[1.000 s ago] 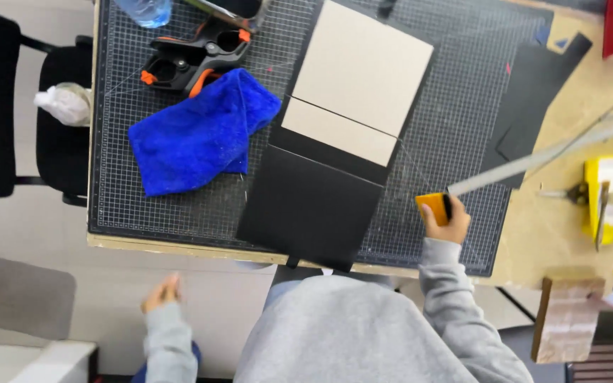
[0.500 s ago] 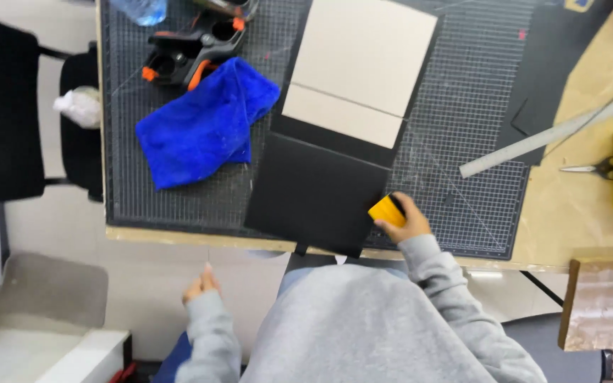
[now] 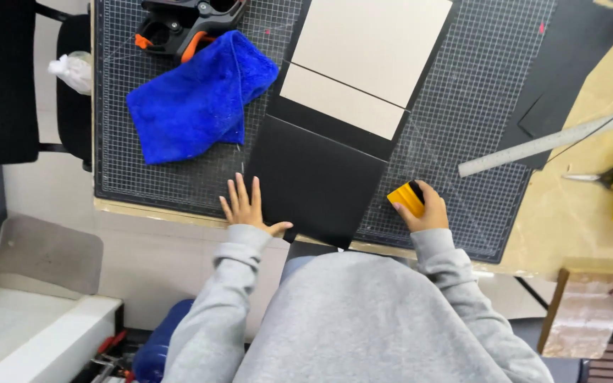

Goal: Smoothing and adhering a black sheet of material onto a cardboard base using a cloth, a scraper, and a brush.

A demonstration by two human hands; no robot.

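Grey sweatshirt, long ribbed-cuff sleeves (both hands bare).

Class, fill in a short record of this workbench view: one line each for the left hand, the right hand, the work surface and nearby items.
Left hand: left hand flat, fingers spread, at the edge of the black sheet
Right hand: right hand grips a yellow scraper
Surface: gridded cutting mat
Nearby: blue cloth, two beige boards, metal ruler, scissors

Black clamps (image 3: 186, 25) and pale board (image 3: 374, 39) cut off at the top edge.
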